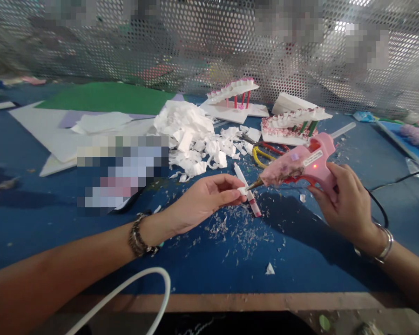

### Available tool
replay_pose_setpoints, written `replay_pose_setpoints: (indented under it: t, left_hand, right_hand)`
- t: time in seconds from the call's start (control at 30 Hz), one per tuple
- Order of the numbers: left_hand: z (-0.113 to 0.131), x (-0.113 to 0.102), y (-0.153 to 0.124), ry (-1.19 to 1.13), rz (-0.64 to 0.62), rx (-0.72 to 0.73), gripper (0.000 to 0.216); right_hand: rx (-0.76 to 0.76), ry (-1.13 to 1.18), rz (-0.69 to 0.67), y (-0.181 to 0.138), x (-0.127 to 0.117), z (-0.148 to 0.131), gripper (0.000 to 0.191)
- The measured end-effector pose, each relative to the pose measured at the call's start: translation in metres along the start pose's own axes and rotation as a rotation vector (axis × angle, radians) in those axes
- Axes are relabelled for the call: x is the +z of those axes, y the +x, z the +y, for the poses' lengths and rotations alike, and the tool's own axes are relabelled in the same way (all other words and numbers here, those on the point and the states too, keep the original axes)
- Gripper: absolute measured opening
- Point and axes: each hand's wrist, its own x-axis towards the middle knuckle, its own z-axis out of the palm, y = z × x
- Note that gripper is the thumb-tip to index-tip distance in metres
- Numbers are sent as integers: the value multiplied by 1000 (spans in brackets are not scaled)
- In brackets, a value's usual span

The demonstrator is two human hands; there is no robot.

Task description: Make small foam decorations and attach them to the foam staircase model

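Observation:
My right hand (351, 202) is wrapped round the grip of a pink hot glue gun (293, 165), its small light glowing orange. The gun's metal nozzle touches or nearly touches a small white paper piece (242, 191). That piece is pinched between the thumb and fingers of my left hand (209, 197). Below them a white marker (242, 177) with a reddish end lies on the blue table. Scissors (261, 153) with yellow and red handles rest just behind the nozzle.
A heap of torn white paper (185, 121) lies beyond my left hand. Two small white stair models (230, 100) stand at the back. Green sheet (104, 97) and white board are at left, a blurred phone nearer. A black cable (384, 214) runs right; a white cable (164, 279) loops in front.

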Motion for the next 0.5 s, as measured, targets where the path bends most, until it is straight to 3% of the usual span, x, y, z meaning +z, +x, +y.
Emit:
replay_pose_setpoints:
  t: [0.3, 0.5]
  left_hand:
    - [-5, -6, 0, 30, -20, 45, 7]
    - [-5, -9, 1, 130, 43, 57, 12]
  right_hand:
    - [-3, -31, 39, 1, 0, 1, 45]
    - [31, -38, 60, 3, -1, 4, 47]
